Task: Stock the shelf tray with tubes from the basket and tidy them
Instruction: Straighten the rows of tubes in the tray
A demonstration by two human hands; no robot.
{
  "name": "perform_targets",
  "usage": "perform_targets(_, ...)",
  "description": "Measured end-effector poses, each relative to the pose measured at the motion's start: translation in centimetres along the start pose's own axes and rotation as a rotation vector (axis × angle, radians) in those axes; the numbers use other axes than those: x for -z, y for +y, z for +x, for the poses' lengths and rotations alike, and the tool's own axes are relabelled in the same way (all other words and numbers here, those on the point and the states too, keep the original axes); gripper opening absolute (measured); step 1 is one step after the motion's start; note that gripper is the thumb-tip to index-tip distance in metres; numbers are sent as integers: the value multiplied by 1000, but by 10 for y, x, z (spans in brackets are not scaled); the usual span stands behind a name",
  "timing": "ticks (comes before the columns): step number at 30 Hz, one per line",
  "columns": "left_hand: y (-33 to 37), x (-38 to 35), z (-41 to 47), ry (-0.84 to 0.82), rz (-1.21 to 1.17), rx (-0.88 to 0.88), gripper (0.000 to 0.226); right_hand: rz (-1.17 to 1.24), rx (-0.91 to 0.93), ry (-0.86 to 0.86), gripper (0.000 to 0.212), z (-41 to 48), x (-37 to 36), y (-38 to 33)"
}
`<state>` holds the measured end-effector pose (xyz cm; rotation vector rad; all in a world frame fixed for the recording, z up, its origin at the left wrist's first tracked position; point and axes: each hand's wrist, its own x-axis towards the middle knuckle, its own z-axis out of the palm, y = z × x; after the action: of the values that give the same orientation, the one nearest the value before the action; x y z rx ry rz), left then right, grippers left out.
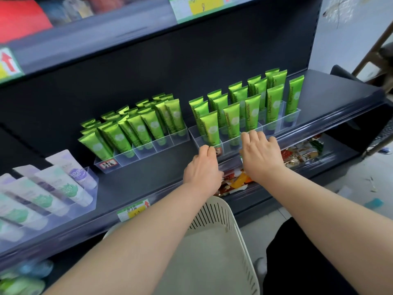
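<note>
a person's two bare hands meet at the near wall of the right tray (194,135), one of two clear trays standing side by side on a dark shelf (159,173); the left hand (202,165) sits at the tray's near left corner, fingers curled against the wall and partly covering a red label (218,151), though whether they grip it cannot be told; the right hand (261,152) lies further right, fingers spread wide and nearly straight, tips on the near rim; the tray holds fifteen green tubes (252,111), upright, three deep in each of five compartments; the left tray (127,158), just beside it, is packed with the same tubes leaning left, five in its near row, the rest overlapping too closely to count; one pale slotted basket (212,216) sits near and below the shelf edge, between the forearms; white tubes (63,184) lie at far left; one price tag (134,211) hangs on the shelf edge; snack packets (299,155) fill the shelf below.
</note>
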<state>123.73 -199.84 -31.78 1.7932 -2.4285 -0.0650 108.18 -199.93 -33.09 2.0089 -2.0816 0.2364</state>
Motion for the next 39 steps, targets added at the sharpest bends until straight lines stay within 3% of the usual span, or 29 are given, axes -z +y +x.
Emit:
perform_targets(9, -69, 14, -21, 63, -11, 173, 64, 57, 259, 81, 26, 6, 20, -77)
perform_targets(18, -176, 36, -25, 3, -37, 447, 71, 98, 374, -69, 47, 44, 14, -152)
perform_targets(31, -229, 22, 6, -18, 116, 363, 68, 136, 278, -211, 68, 96, -14, -197)
perform_targets(39, -234, 21, 11, 34, 163, 344, 63, 164, 247, -192, 59, 103, -12, -204)
